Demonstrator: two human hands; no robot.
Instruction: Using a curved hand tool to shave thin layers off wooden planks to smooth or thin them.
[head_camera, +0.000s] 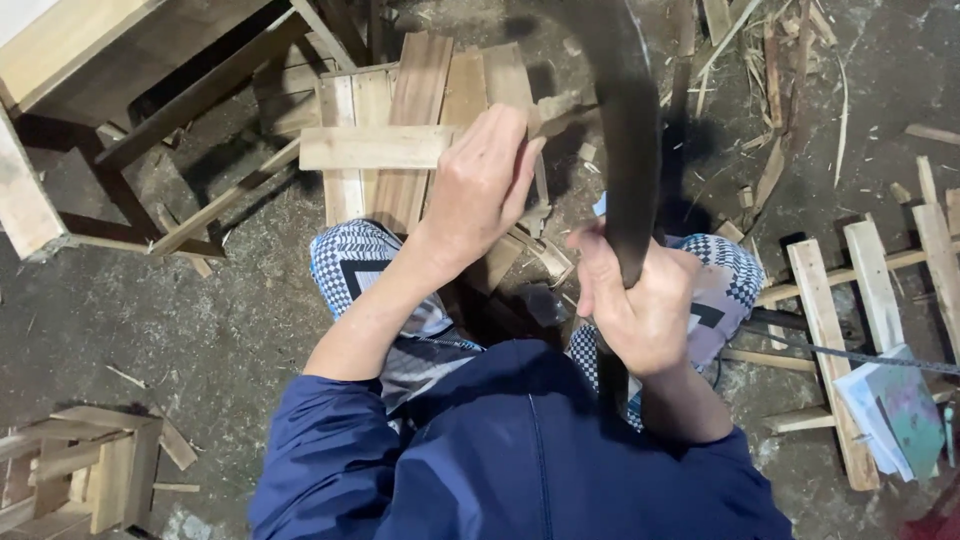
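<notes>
**Chopping Wood Slats on a Littered Floor**

Seen from above: left hand (480, 190) laid over a short wooden slat (375, 147), fingers bent down across its right end, pinning it crosswise on a stack of boards (420, 90) on the floor (220, 330), just ahead of the knees. Right hand (640, 310) wrapped tight around the handle of a long dark curved blade (625, 130), fist fully closed, blade raised and smeared by motion, tip pointing away from the body. Checked trousers (350, 260) and a blue jacket (520, 460) at the near edge of view.

Around the work: a wooden stool frame (110, 130) toward the far left corner of the floor, a small crate (90, 470) at the near left, a slatted rack (870, 300) along the right edge with a booklet (895, 410) resting on it, splinters and offcuts (780, 70) scattered at the far right.

Step in hand, judged from the posture: a trimming stroke at the slat, with the blade mid-swing. Next move likely calling for a firm hold on the slat, left fingers kept well clear of the strike line, and a controlled stroke landing near the slat's right end. Exact point of contact not to be told through the blur.
</notes>
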